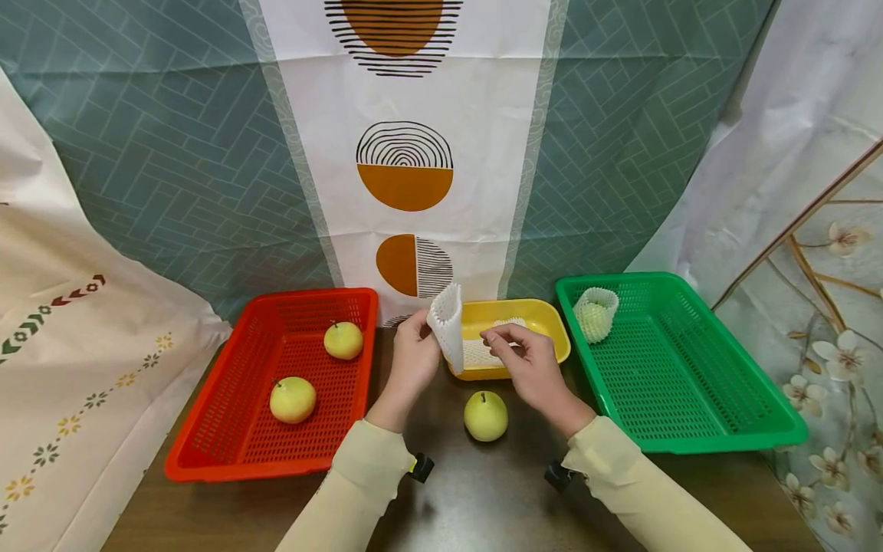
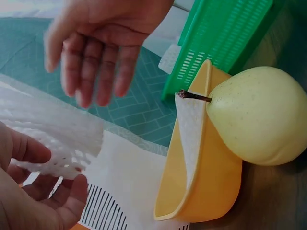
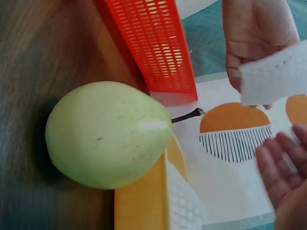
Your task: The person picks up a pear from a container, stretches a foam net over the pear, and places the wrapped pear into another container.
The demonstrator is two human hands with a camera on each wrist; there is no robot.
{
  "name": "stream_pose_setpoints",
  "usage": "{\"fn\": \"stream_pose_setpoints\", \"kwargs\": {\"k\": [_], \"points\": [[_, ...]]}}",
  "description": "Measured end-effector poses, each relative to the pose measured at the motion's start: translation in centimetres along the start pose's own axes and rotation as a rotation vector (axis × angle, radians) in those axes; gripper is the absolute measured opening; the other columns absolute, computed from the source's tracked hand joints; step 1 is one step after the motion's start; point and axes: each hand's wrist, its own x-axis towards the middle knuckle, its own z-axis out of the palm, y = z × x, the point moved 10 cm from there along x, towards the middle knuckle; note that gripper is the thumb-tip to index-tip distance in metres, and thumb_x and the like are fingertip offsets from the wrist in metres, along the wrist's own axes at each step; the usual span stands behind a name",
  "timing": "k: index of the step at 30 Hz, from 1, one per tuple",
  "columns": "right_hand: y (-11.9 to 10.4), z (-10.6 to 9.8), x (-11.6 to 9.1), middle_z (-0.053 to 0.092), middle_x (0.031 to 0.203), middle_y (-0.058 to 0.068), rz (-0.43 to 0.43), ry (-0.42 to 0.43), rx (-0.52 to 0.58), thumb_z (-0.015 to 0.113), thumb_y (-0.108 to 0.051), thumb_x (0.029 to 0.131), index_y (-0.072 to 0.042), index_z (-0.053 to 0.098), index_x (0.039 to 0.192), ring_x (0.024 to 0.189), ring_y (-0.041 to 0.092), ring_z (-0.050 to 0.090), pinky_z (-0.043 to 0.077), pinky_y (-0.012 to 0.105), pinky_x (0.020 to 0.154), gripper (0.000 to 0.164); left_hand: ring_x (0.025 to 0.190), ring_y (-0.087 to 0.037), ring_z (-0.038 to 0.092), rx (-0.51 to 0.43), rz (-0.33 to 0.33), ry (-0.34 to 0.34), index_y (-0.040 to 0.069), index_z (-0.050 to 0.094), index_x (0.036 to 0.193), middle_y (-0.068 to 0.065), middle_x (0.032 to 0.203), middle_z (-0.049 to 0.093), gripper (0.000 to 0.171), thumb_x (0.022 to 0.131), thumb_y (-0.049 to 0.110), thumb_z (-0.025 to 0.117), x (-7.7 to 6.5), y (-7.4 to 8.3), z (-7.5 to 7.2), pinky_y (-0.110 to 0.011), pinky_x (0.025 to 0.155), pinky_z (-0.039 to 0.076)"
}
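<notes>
A white foam net sleeve is pinched at its edge between the thumb and fingers of my left hand, held up at the near left of the yellow tray. In the left wrist view the foam net spreads out above those fingertips. To its right my right hand hangs over the tray, holding nothing, its fingers loosely extended and apart from the sleeve. Below and between both hands a yellow-green pear stands on the table with its stem up.
More white foam netting lies in the yellow tray. At left, a red basket holds two pears. The green basket at right has one foam-wrapped pear in its far left corner. A patterned cloth hangs behind.
</notes>
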Motion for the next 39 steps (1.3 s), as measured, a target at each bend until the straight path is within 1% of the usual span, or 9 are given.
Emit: {"fn": "stream_pose_setpoints", "kwargs": {"k": [4,9,13,17,20,23,29,36,39], "points": [[1.5,0.2,0.3,0.069,0.094,0.009,0.091,0.000,0.012,0.061,-0.025,0.091,-0.008,0.069,0.102,0.083,0.025,0.065,0.055,0.023,0.072,0.022,0.089,-0.014,0.057,0.049,-0.001,-0.092,0.016,0.070,0.094,0.000,0.093,0.068,0.013,0.087,0.018,0.059,-0.2,0.3,1.2,-0.031,0.081,0.048],[-0.3,0.8,0.1,0.070,0.090,0.012,0.092,-0.044,-0.001,0.063,-0.014,0.089,-0.004,0.069,0.103,0.081,0.027,0.065,0.054,0.022,0.069,0.018,0.089,-0.014,0.057,0.109,0.047,-0.184,0.016,0.068,0.087,0.001,0.093,0.064,0.010,0.083,0.013,0.059,-0.5,0.9,2.7,-0.031,0.075,0.049],[-0.6,1.0,0.1,0.069,0.091,0.010,0.085,-0.056,0.009,0.064,-0.010,0.088,-0.005,0.069,0.101,0.081,0.022,0.062,0.053,0.023,0.068,0.015,0.098,-0.016,0.059,0.118,0.072,-0.181,0.015,0.066,0.090,0.001,0.102,0.062,0.009,0.082,0.015,0.062,-0.7,1.2,3.1,-0.032,0.080,0.050],[-0.5,0.8,0.1,0.069,0.094,0.014,0.087,-0.038,0.032,0.063,-0.005,0.086,-0.001,0.068,0.101,0.081,0.018,0.063,0.054,0.022,0.069,0.017,0.097,-0.021,0.060,0.049,0.036,-0.142,0.014,0.059,0.110,-0.004,0.113,0.060,0.027,0.084,0.011,0.062,-0.8,0.8,2.9,-0.033,0.079,0.052],[-0.3,0.5,0.1,0.068,0.099,0.016,0.090,-0.012,0.049,0.063,0.000,0.084,0.002,0.066,0.104,0.080,0.012,0.061,0.053,0.020,0.070,0.021,0.094,-0.023,0.059,0.023,0.014,-0.099,0.013,0.053,0.119,-0.009,0.115,0.058,0.035,0.085,0.006,0.060,-0.8,0.5,2.6,-0.033,0.081,0.051],[-0.2,0.3,0.1,0.067,0.102,0.018,0.091,0.002,0.083,0.061,0.002,0.084,0.003,0.065,0.106,0.080,0.012,0.061,0.054,0.023,0.072,0.022,0.090,-0.023,0.060,0.022,0.011,-0.090,0.011,0.055,0.117,-0.011,0.110,0.061,0.032,0.086,0.007,0.060,-0.8,0.4,2.6,-0.031,0.081,0.051],[0.0,0.4,0.1,0.064,0.097,0.021,0.114,0.000,0.208,0.057,-0.001,0.090,0.008,0.064,0.103,0.080,0.038,0.064,0.055,0.046,0.075,0.017,0.080,-0.016,0.059,-0.034,-0.007,-0.155,0.007,0.065,0.105,-0.010,0.096,0.066,0.019,0.089,0.016,0.061,-1.0,0.5,3.1,-0.025,0.072,0.050],[2.2,0.5,0.4,0.064,0.100,0.021,0.137,0.011,0.198,0.059,0.001,0.088,0.004,0.064,0.106,0.076,0.015,0.066,0.057,0.041,0.073,0.019,0.083,-0.017,0.059,-0.105,-0.026,-0.198,0.004,0.065,0.111,-0.014,0.101,0.066,0.024,0.089,0.014,0.062,-1.1,0.6,3.4,-0.026,0.072,0.051],[3.5,0.7,0.6,0.064,0.101,0.018,0.165,0.011,0.186,0.060,-0.004,0.089,0.001,0.063,0.108,0.076,0.014,0.065,0.057,0.036,0.072,0.020,0.085,-0.016,0.061,-0.114,-0.033,-0.196,0.005,0.066,0.110,-0.013,0.101,0.066,0.023,0.089,0.013,0.062,-1.1,0.5,3.4,-0.026,0.072,0.052]]}}
